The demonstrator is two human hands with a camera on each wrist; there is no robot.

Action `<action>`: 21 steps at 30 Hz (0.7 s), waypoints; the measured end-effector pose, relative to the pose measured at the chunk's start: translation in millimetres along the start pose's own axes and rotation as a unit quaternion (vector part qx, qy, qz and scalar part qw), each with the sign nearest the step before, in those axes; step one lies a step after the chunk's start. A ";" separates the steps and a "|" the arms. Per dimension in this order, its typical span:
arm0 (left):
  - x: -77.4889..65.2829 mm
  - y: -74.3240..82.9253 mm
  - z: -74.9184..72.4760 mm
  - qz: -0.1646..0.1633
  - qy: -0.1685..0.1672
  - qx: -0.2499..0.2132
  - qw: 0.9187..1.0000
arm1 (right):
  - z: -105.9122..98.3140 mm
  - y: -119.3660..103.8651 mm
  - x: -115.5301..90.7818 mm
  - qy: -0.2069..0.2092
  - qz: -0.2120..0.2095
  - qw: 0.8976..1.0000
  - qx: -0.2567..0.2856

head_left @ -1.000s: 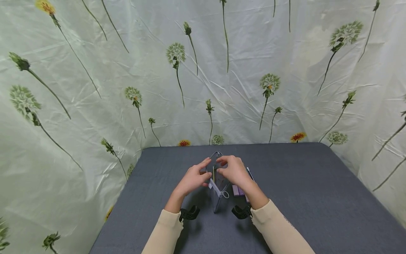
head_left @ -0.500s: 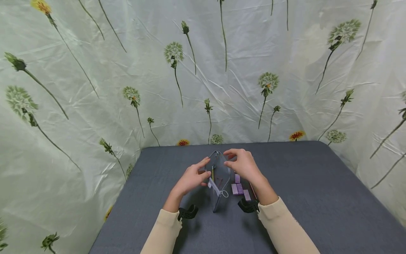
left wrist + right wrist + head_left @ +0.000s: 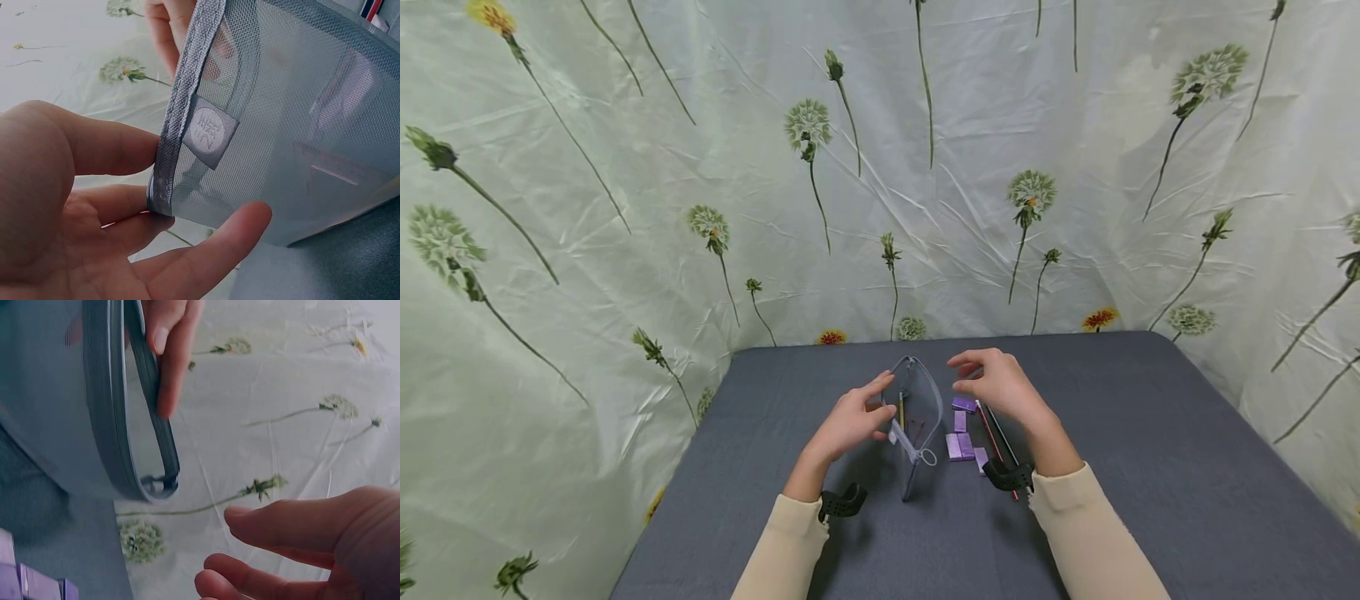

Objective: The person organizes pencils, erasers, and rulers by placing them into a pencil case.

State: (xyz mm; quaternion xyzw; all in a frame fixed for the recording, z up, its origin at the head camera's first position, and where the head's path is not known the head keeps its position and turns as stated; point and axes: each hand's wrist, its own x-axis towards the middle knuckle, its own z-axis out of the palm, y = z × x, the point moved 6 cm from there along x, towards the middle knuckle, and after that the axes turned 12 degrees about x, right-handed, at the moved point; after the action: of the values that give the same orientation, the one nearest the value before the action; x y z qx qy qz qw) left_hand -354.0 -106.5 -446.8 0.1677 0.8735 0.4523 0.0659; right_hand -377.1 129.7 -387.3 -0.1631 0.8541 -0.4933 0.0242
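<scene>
A grey mesh zip pouch [image 3: 281, 125] stands with its top unzipped and spread wide. My left hand [image 3: 850, 421] pinches its left rim, near a small fabric label [image 3: 210, 132] seen in the left wrist view. Inside the pouch, a yellow pencil-like stick [image 3: 902, 412] shows in the head view. My right hand [image 3: 1000, 387] hovers to the right of the pouch, fingers loosely bent and holding nothing. Beneath it on the table lie several small purple blocks [image 3: 958, 446], a red pencil [image 3: 992, 433] and a dark pencil [image 3: 1004, 437].
A dark grey table [image 3: 1112, 467] spreads out on all sides of the pouch. Behind it hangs a pale curtain [image 3: 737, 125] printed with dandelions. A pull ring [image 3: 928, 457] dangles at the pouch's near end.
My right hand has moved away from the pouch opening to the right, uncovering more of the purple blocks and pencils. My left hand keeps its grip on the rim.
</scene>
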 end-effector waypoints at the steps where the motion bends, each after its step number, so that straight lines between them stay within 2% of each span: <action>1: 0.0 -0.4 -0.1 -0.001 0.001 0.000 1.000 | -1.2 1.5 0.1 -0.003 0.000 1.000 -0.001; 10: 0.0 0.1 -0.1 -0.008 -0.001 0.001 1.000 | -6.4 11.3 1.0 -0.011 0.000 1.000 -0.010; 16: -0.1 0.1 -0.2 -0.004 0.001 0.002 1.000 | -11.7 35.6 3.4 -0.038 0.030 0.998 -0.041; 21: 0.7 0.5 -0.4 -0.006 -0.001 0.000 1.000 | -21.9 58.6 2.1 -0.071 0.054 0.996 -0.022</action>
State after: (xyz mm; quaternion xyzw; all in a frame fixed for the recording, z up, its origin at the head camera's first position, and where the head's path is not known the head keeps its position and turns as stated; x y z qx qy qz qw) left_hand -354.7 -106.3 -446.1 0.1629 0.8746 0.4513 0.0700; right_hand -398.5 174.4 -425.7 -0.1521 0.8685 -0.4593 0.1075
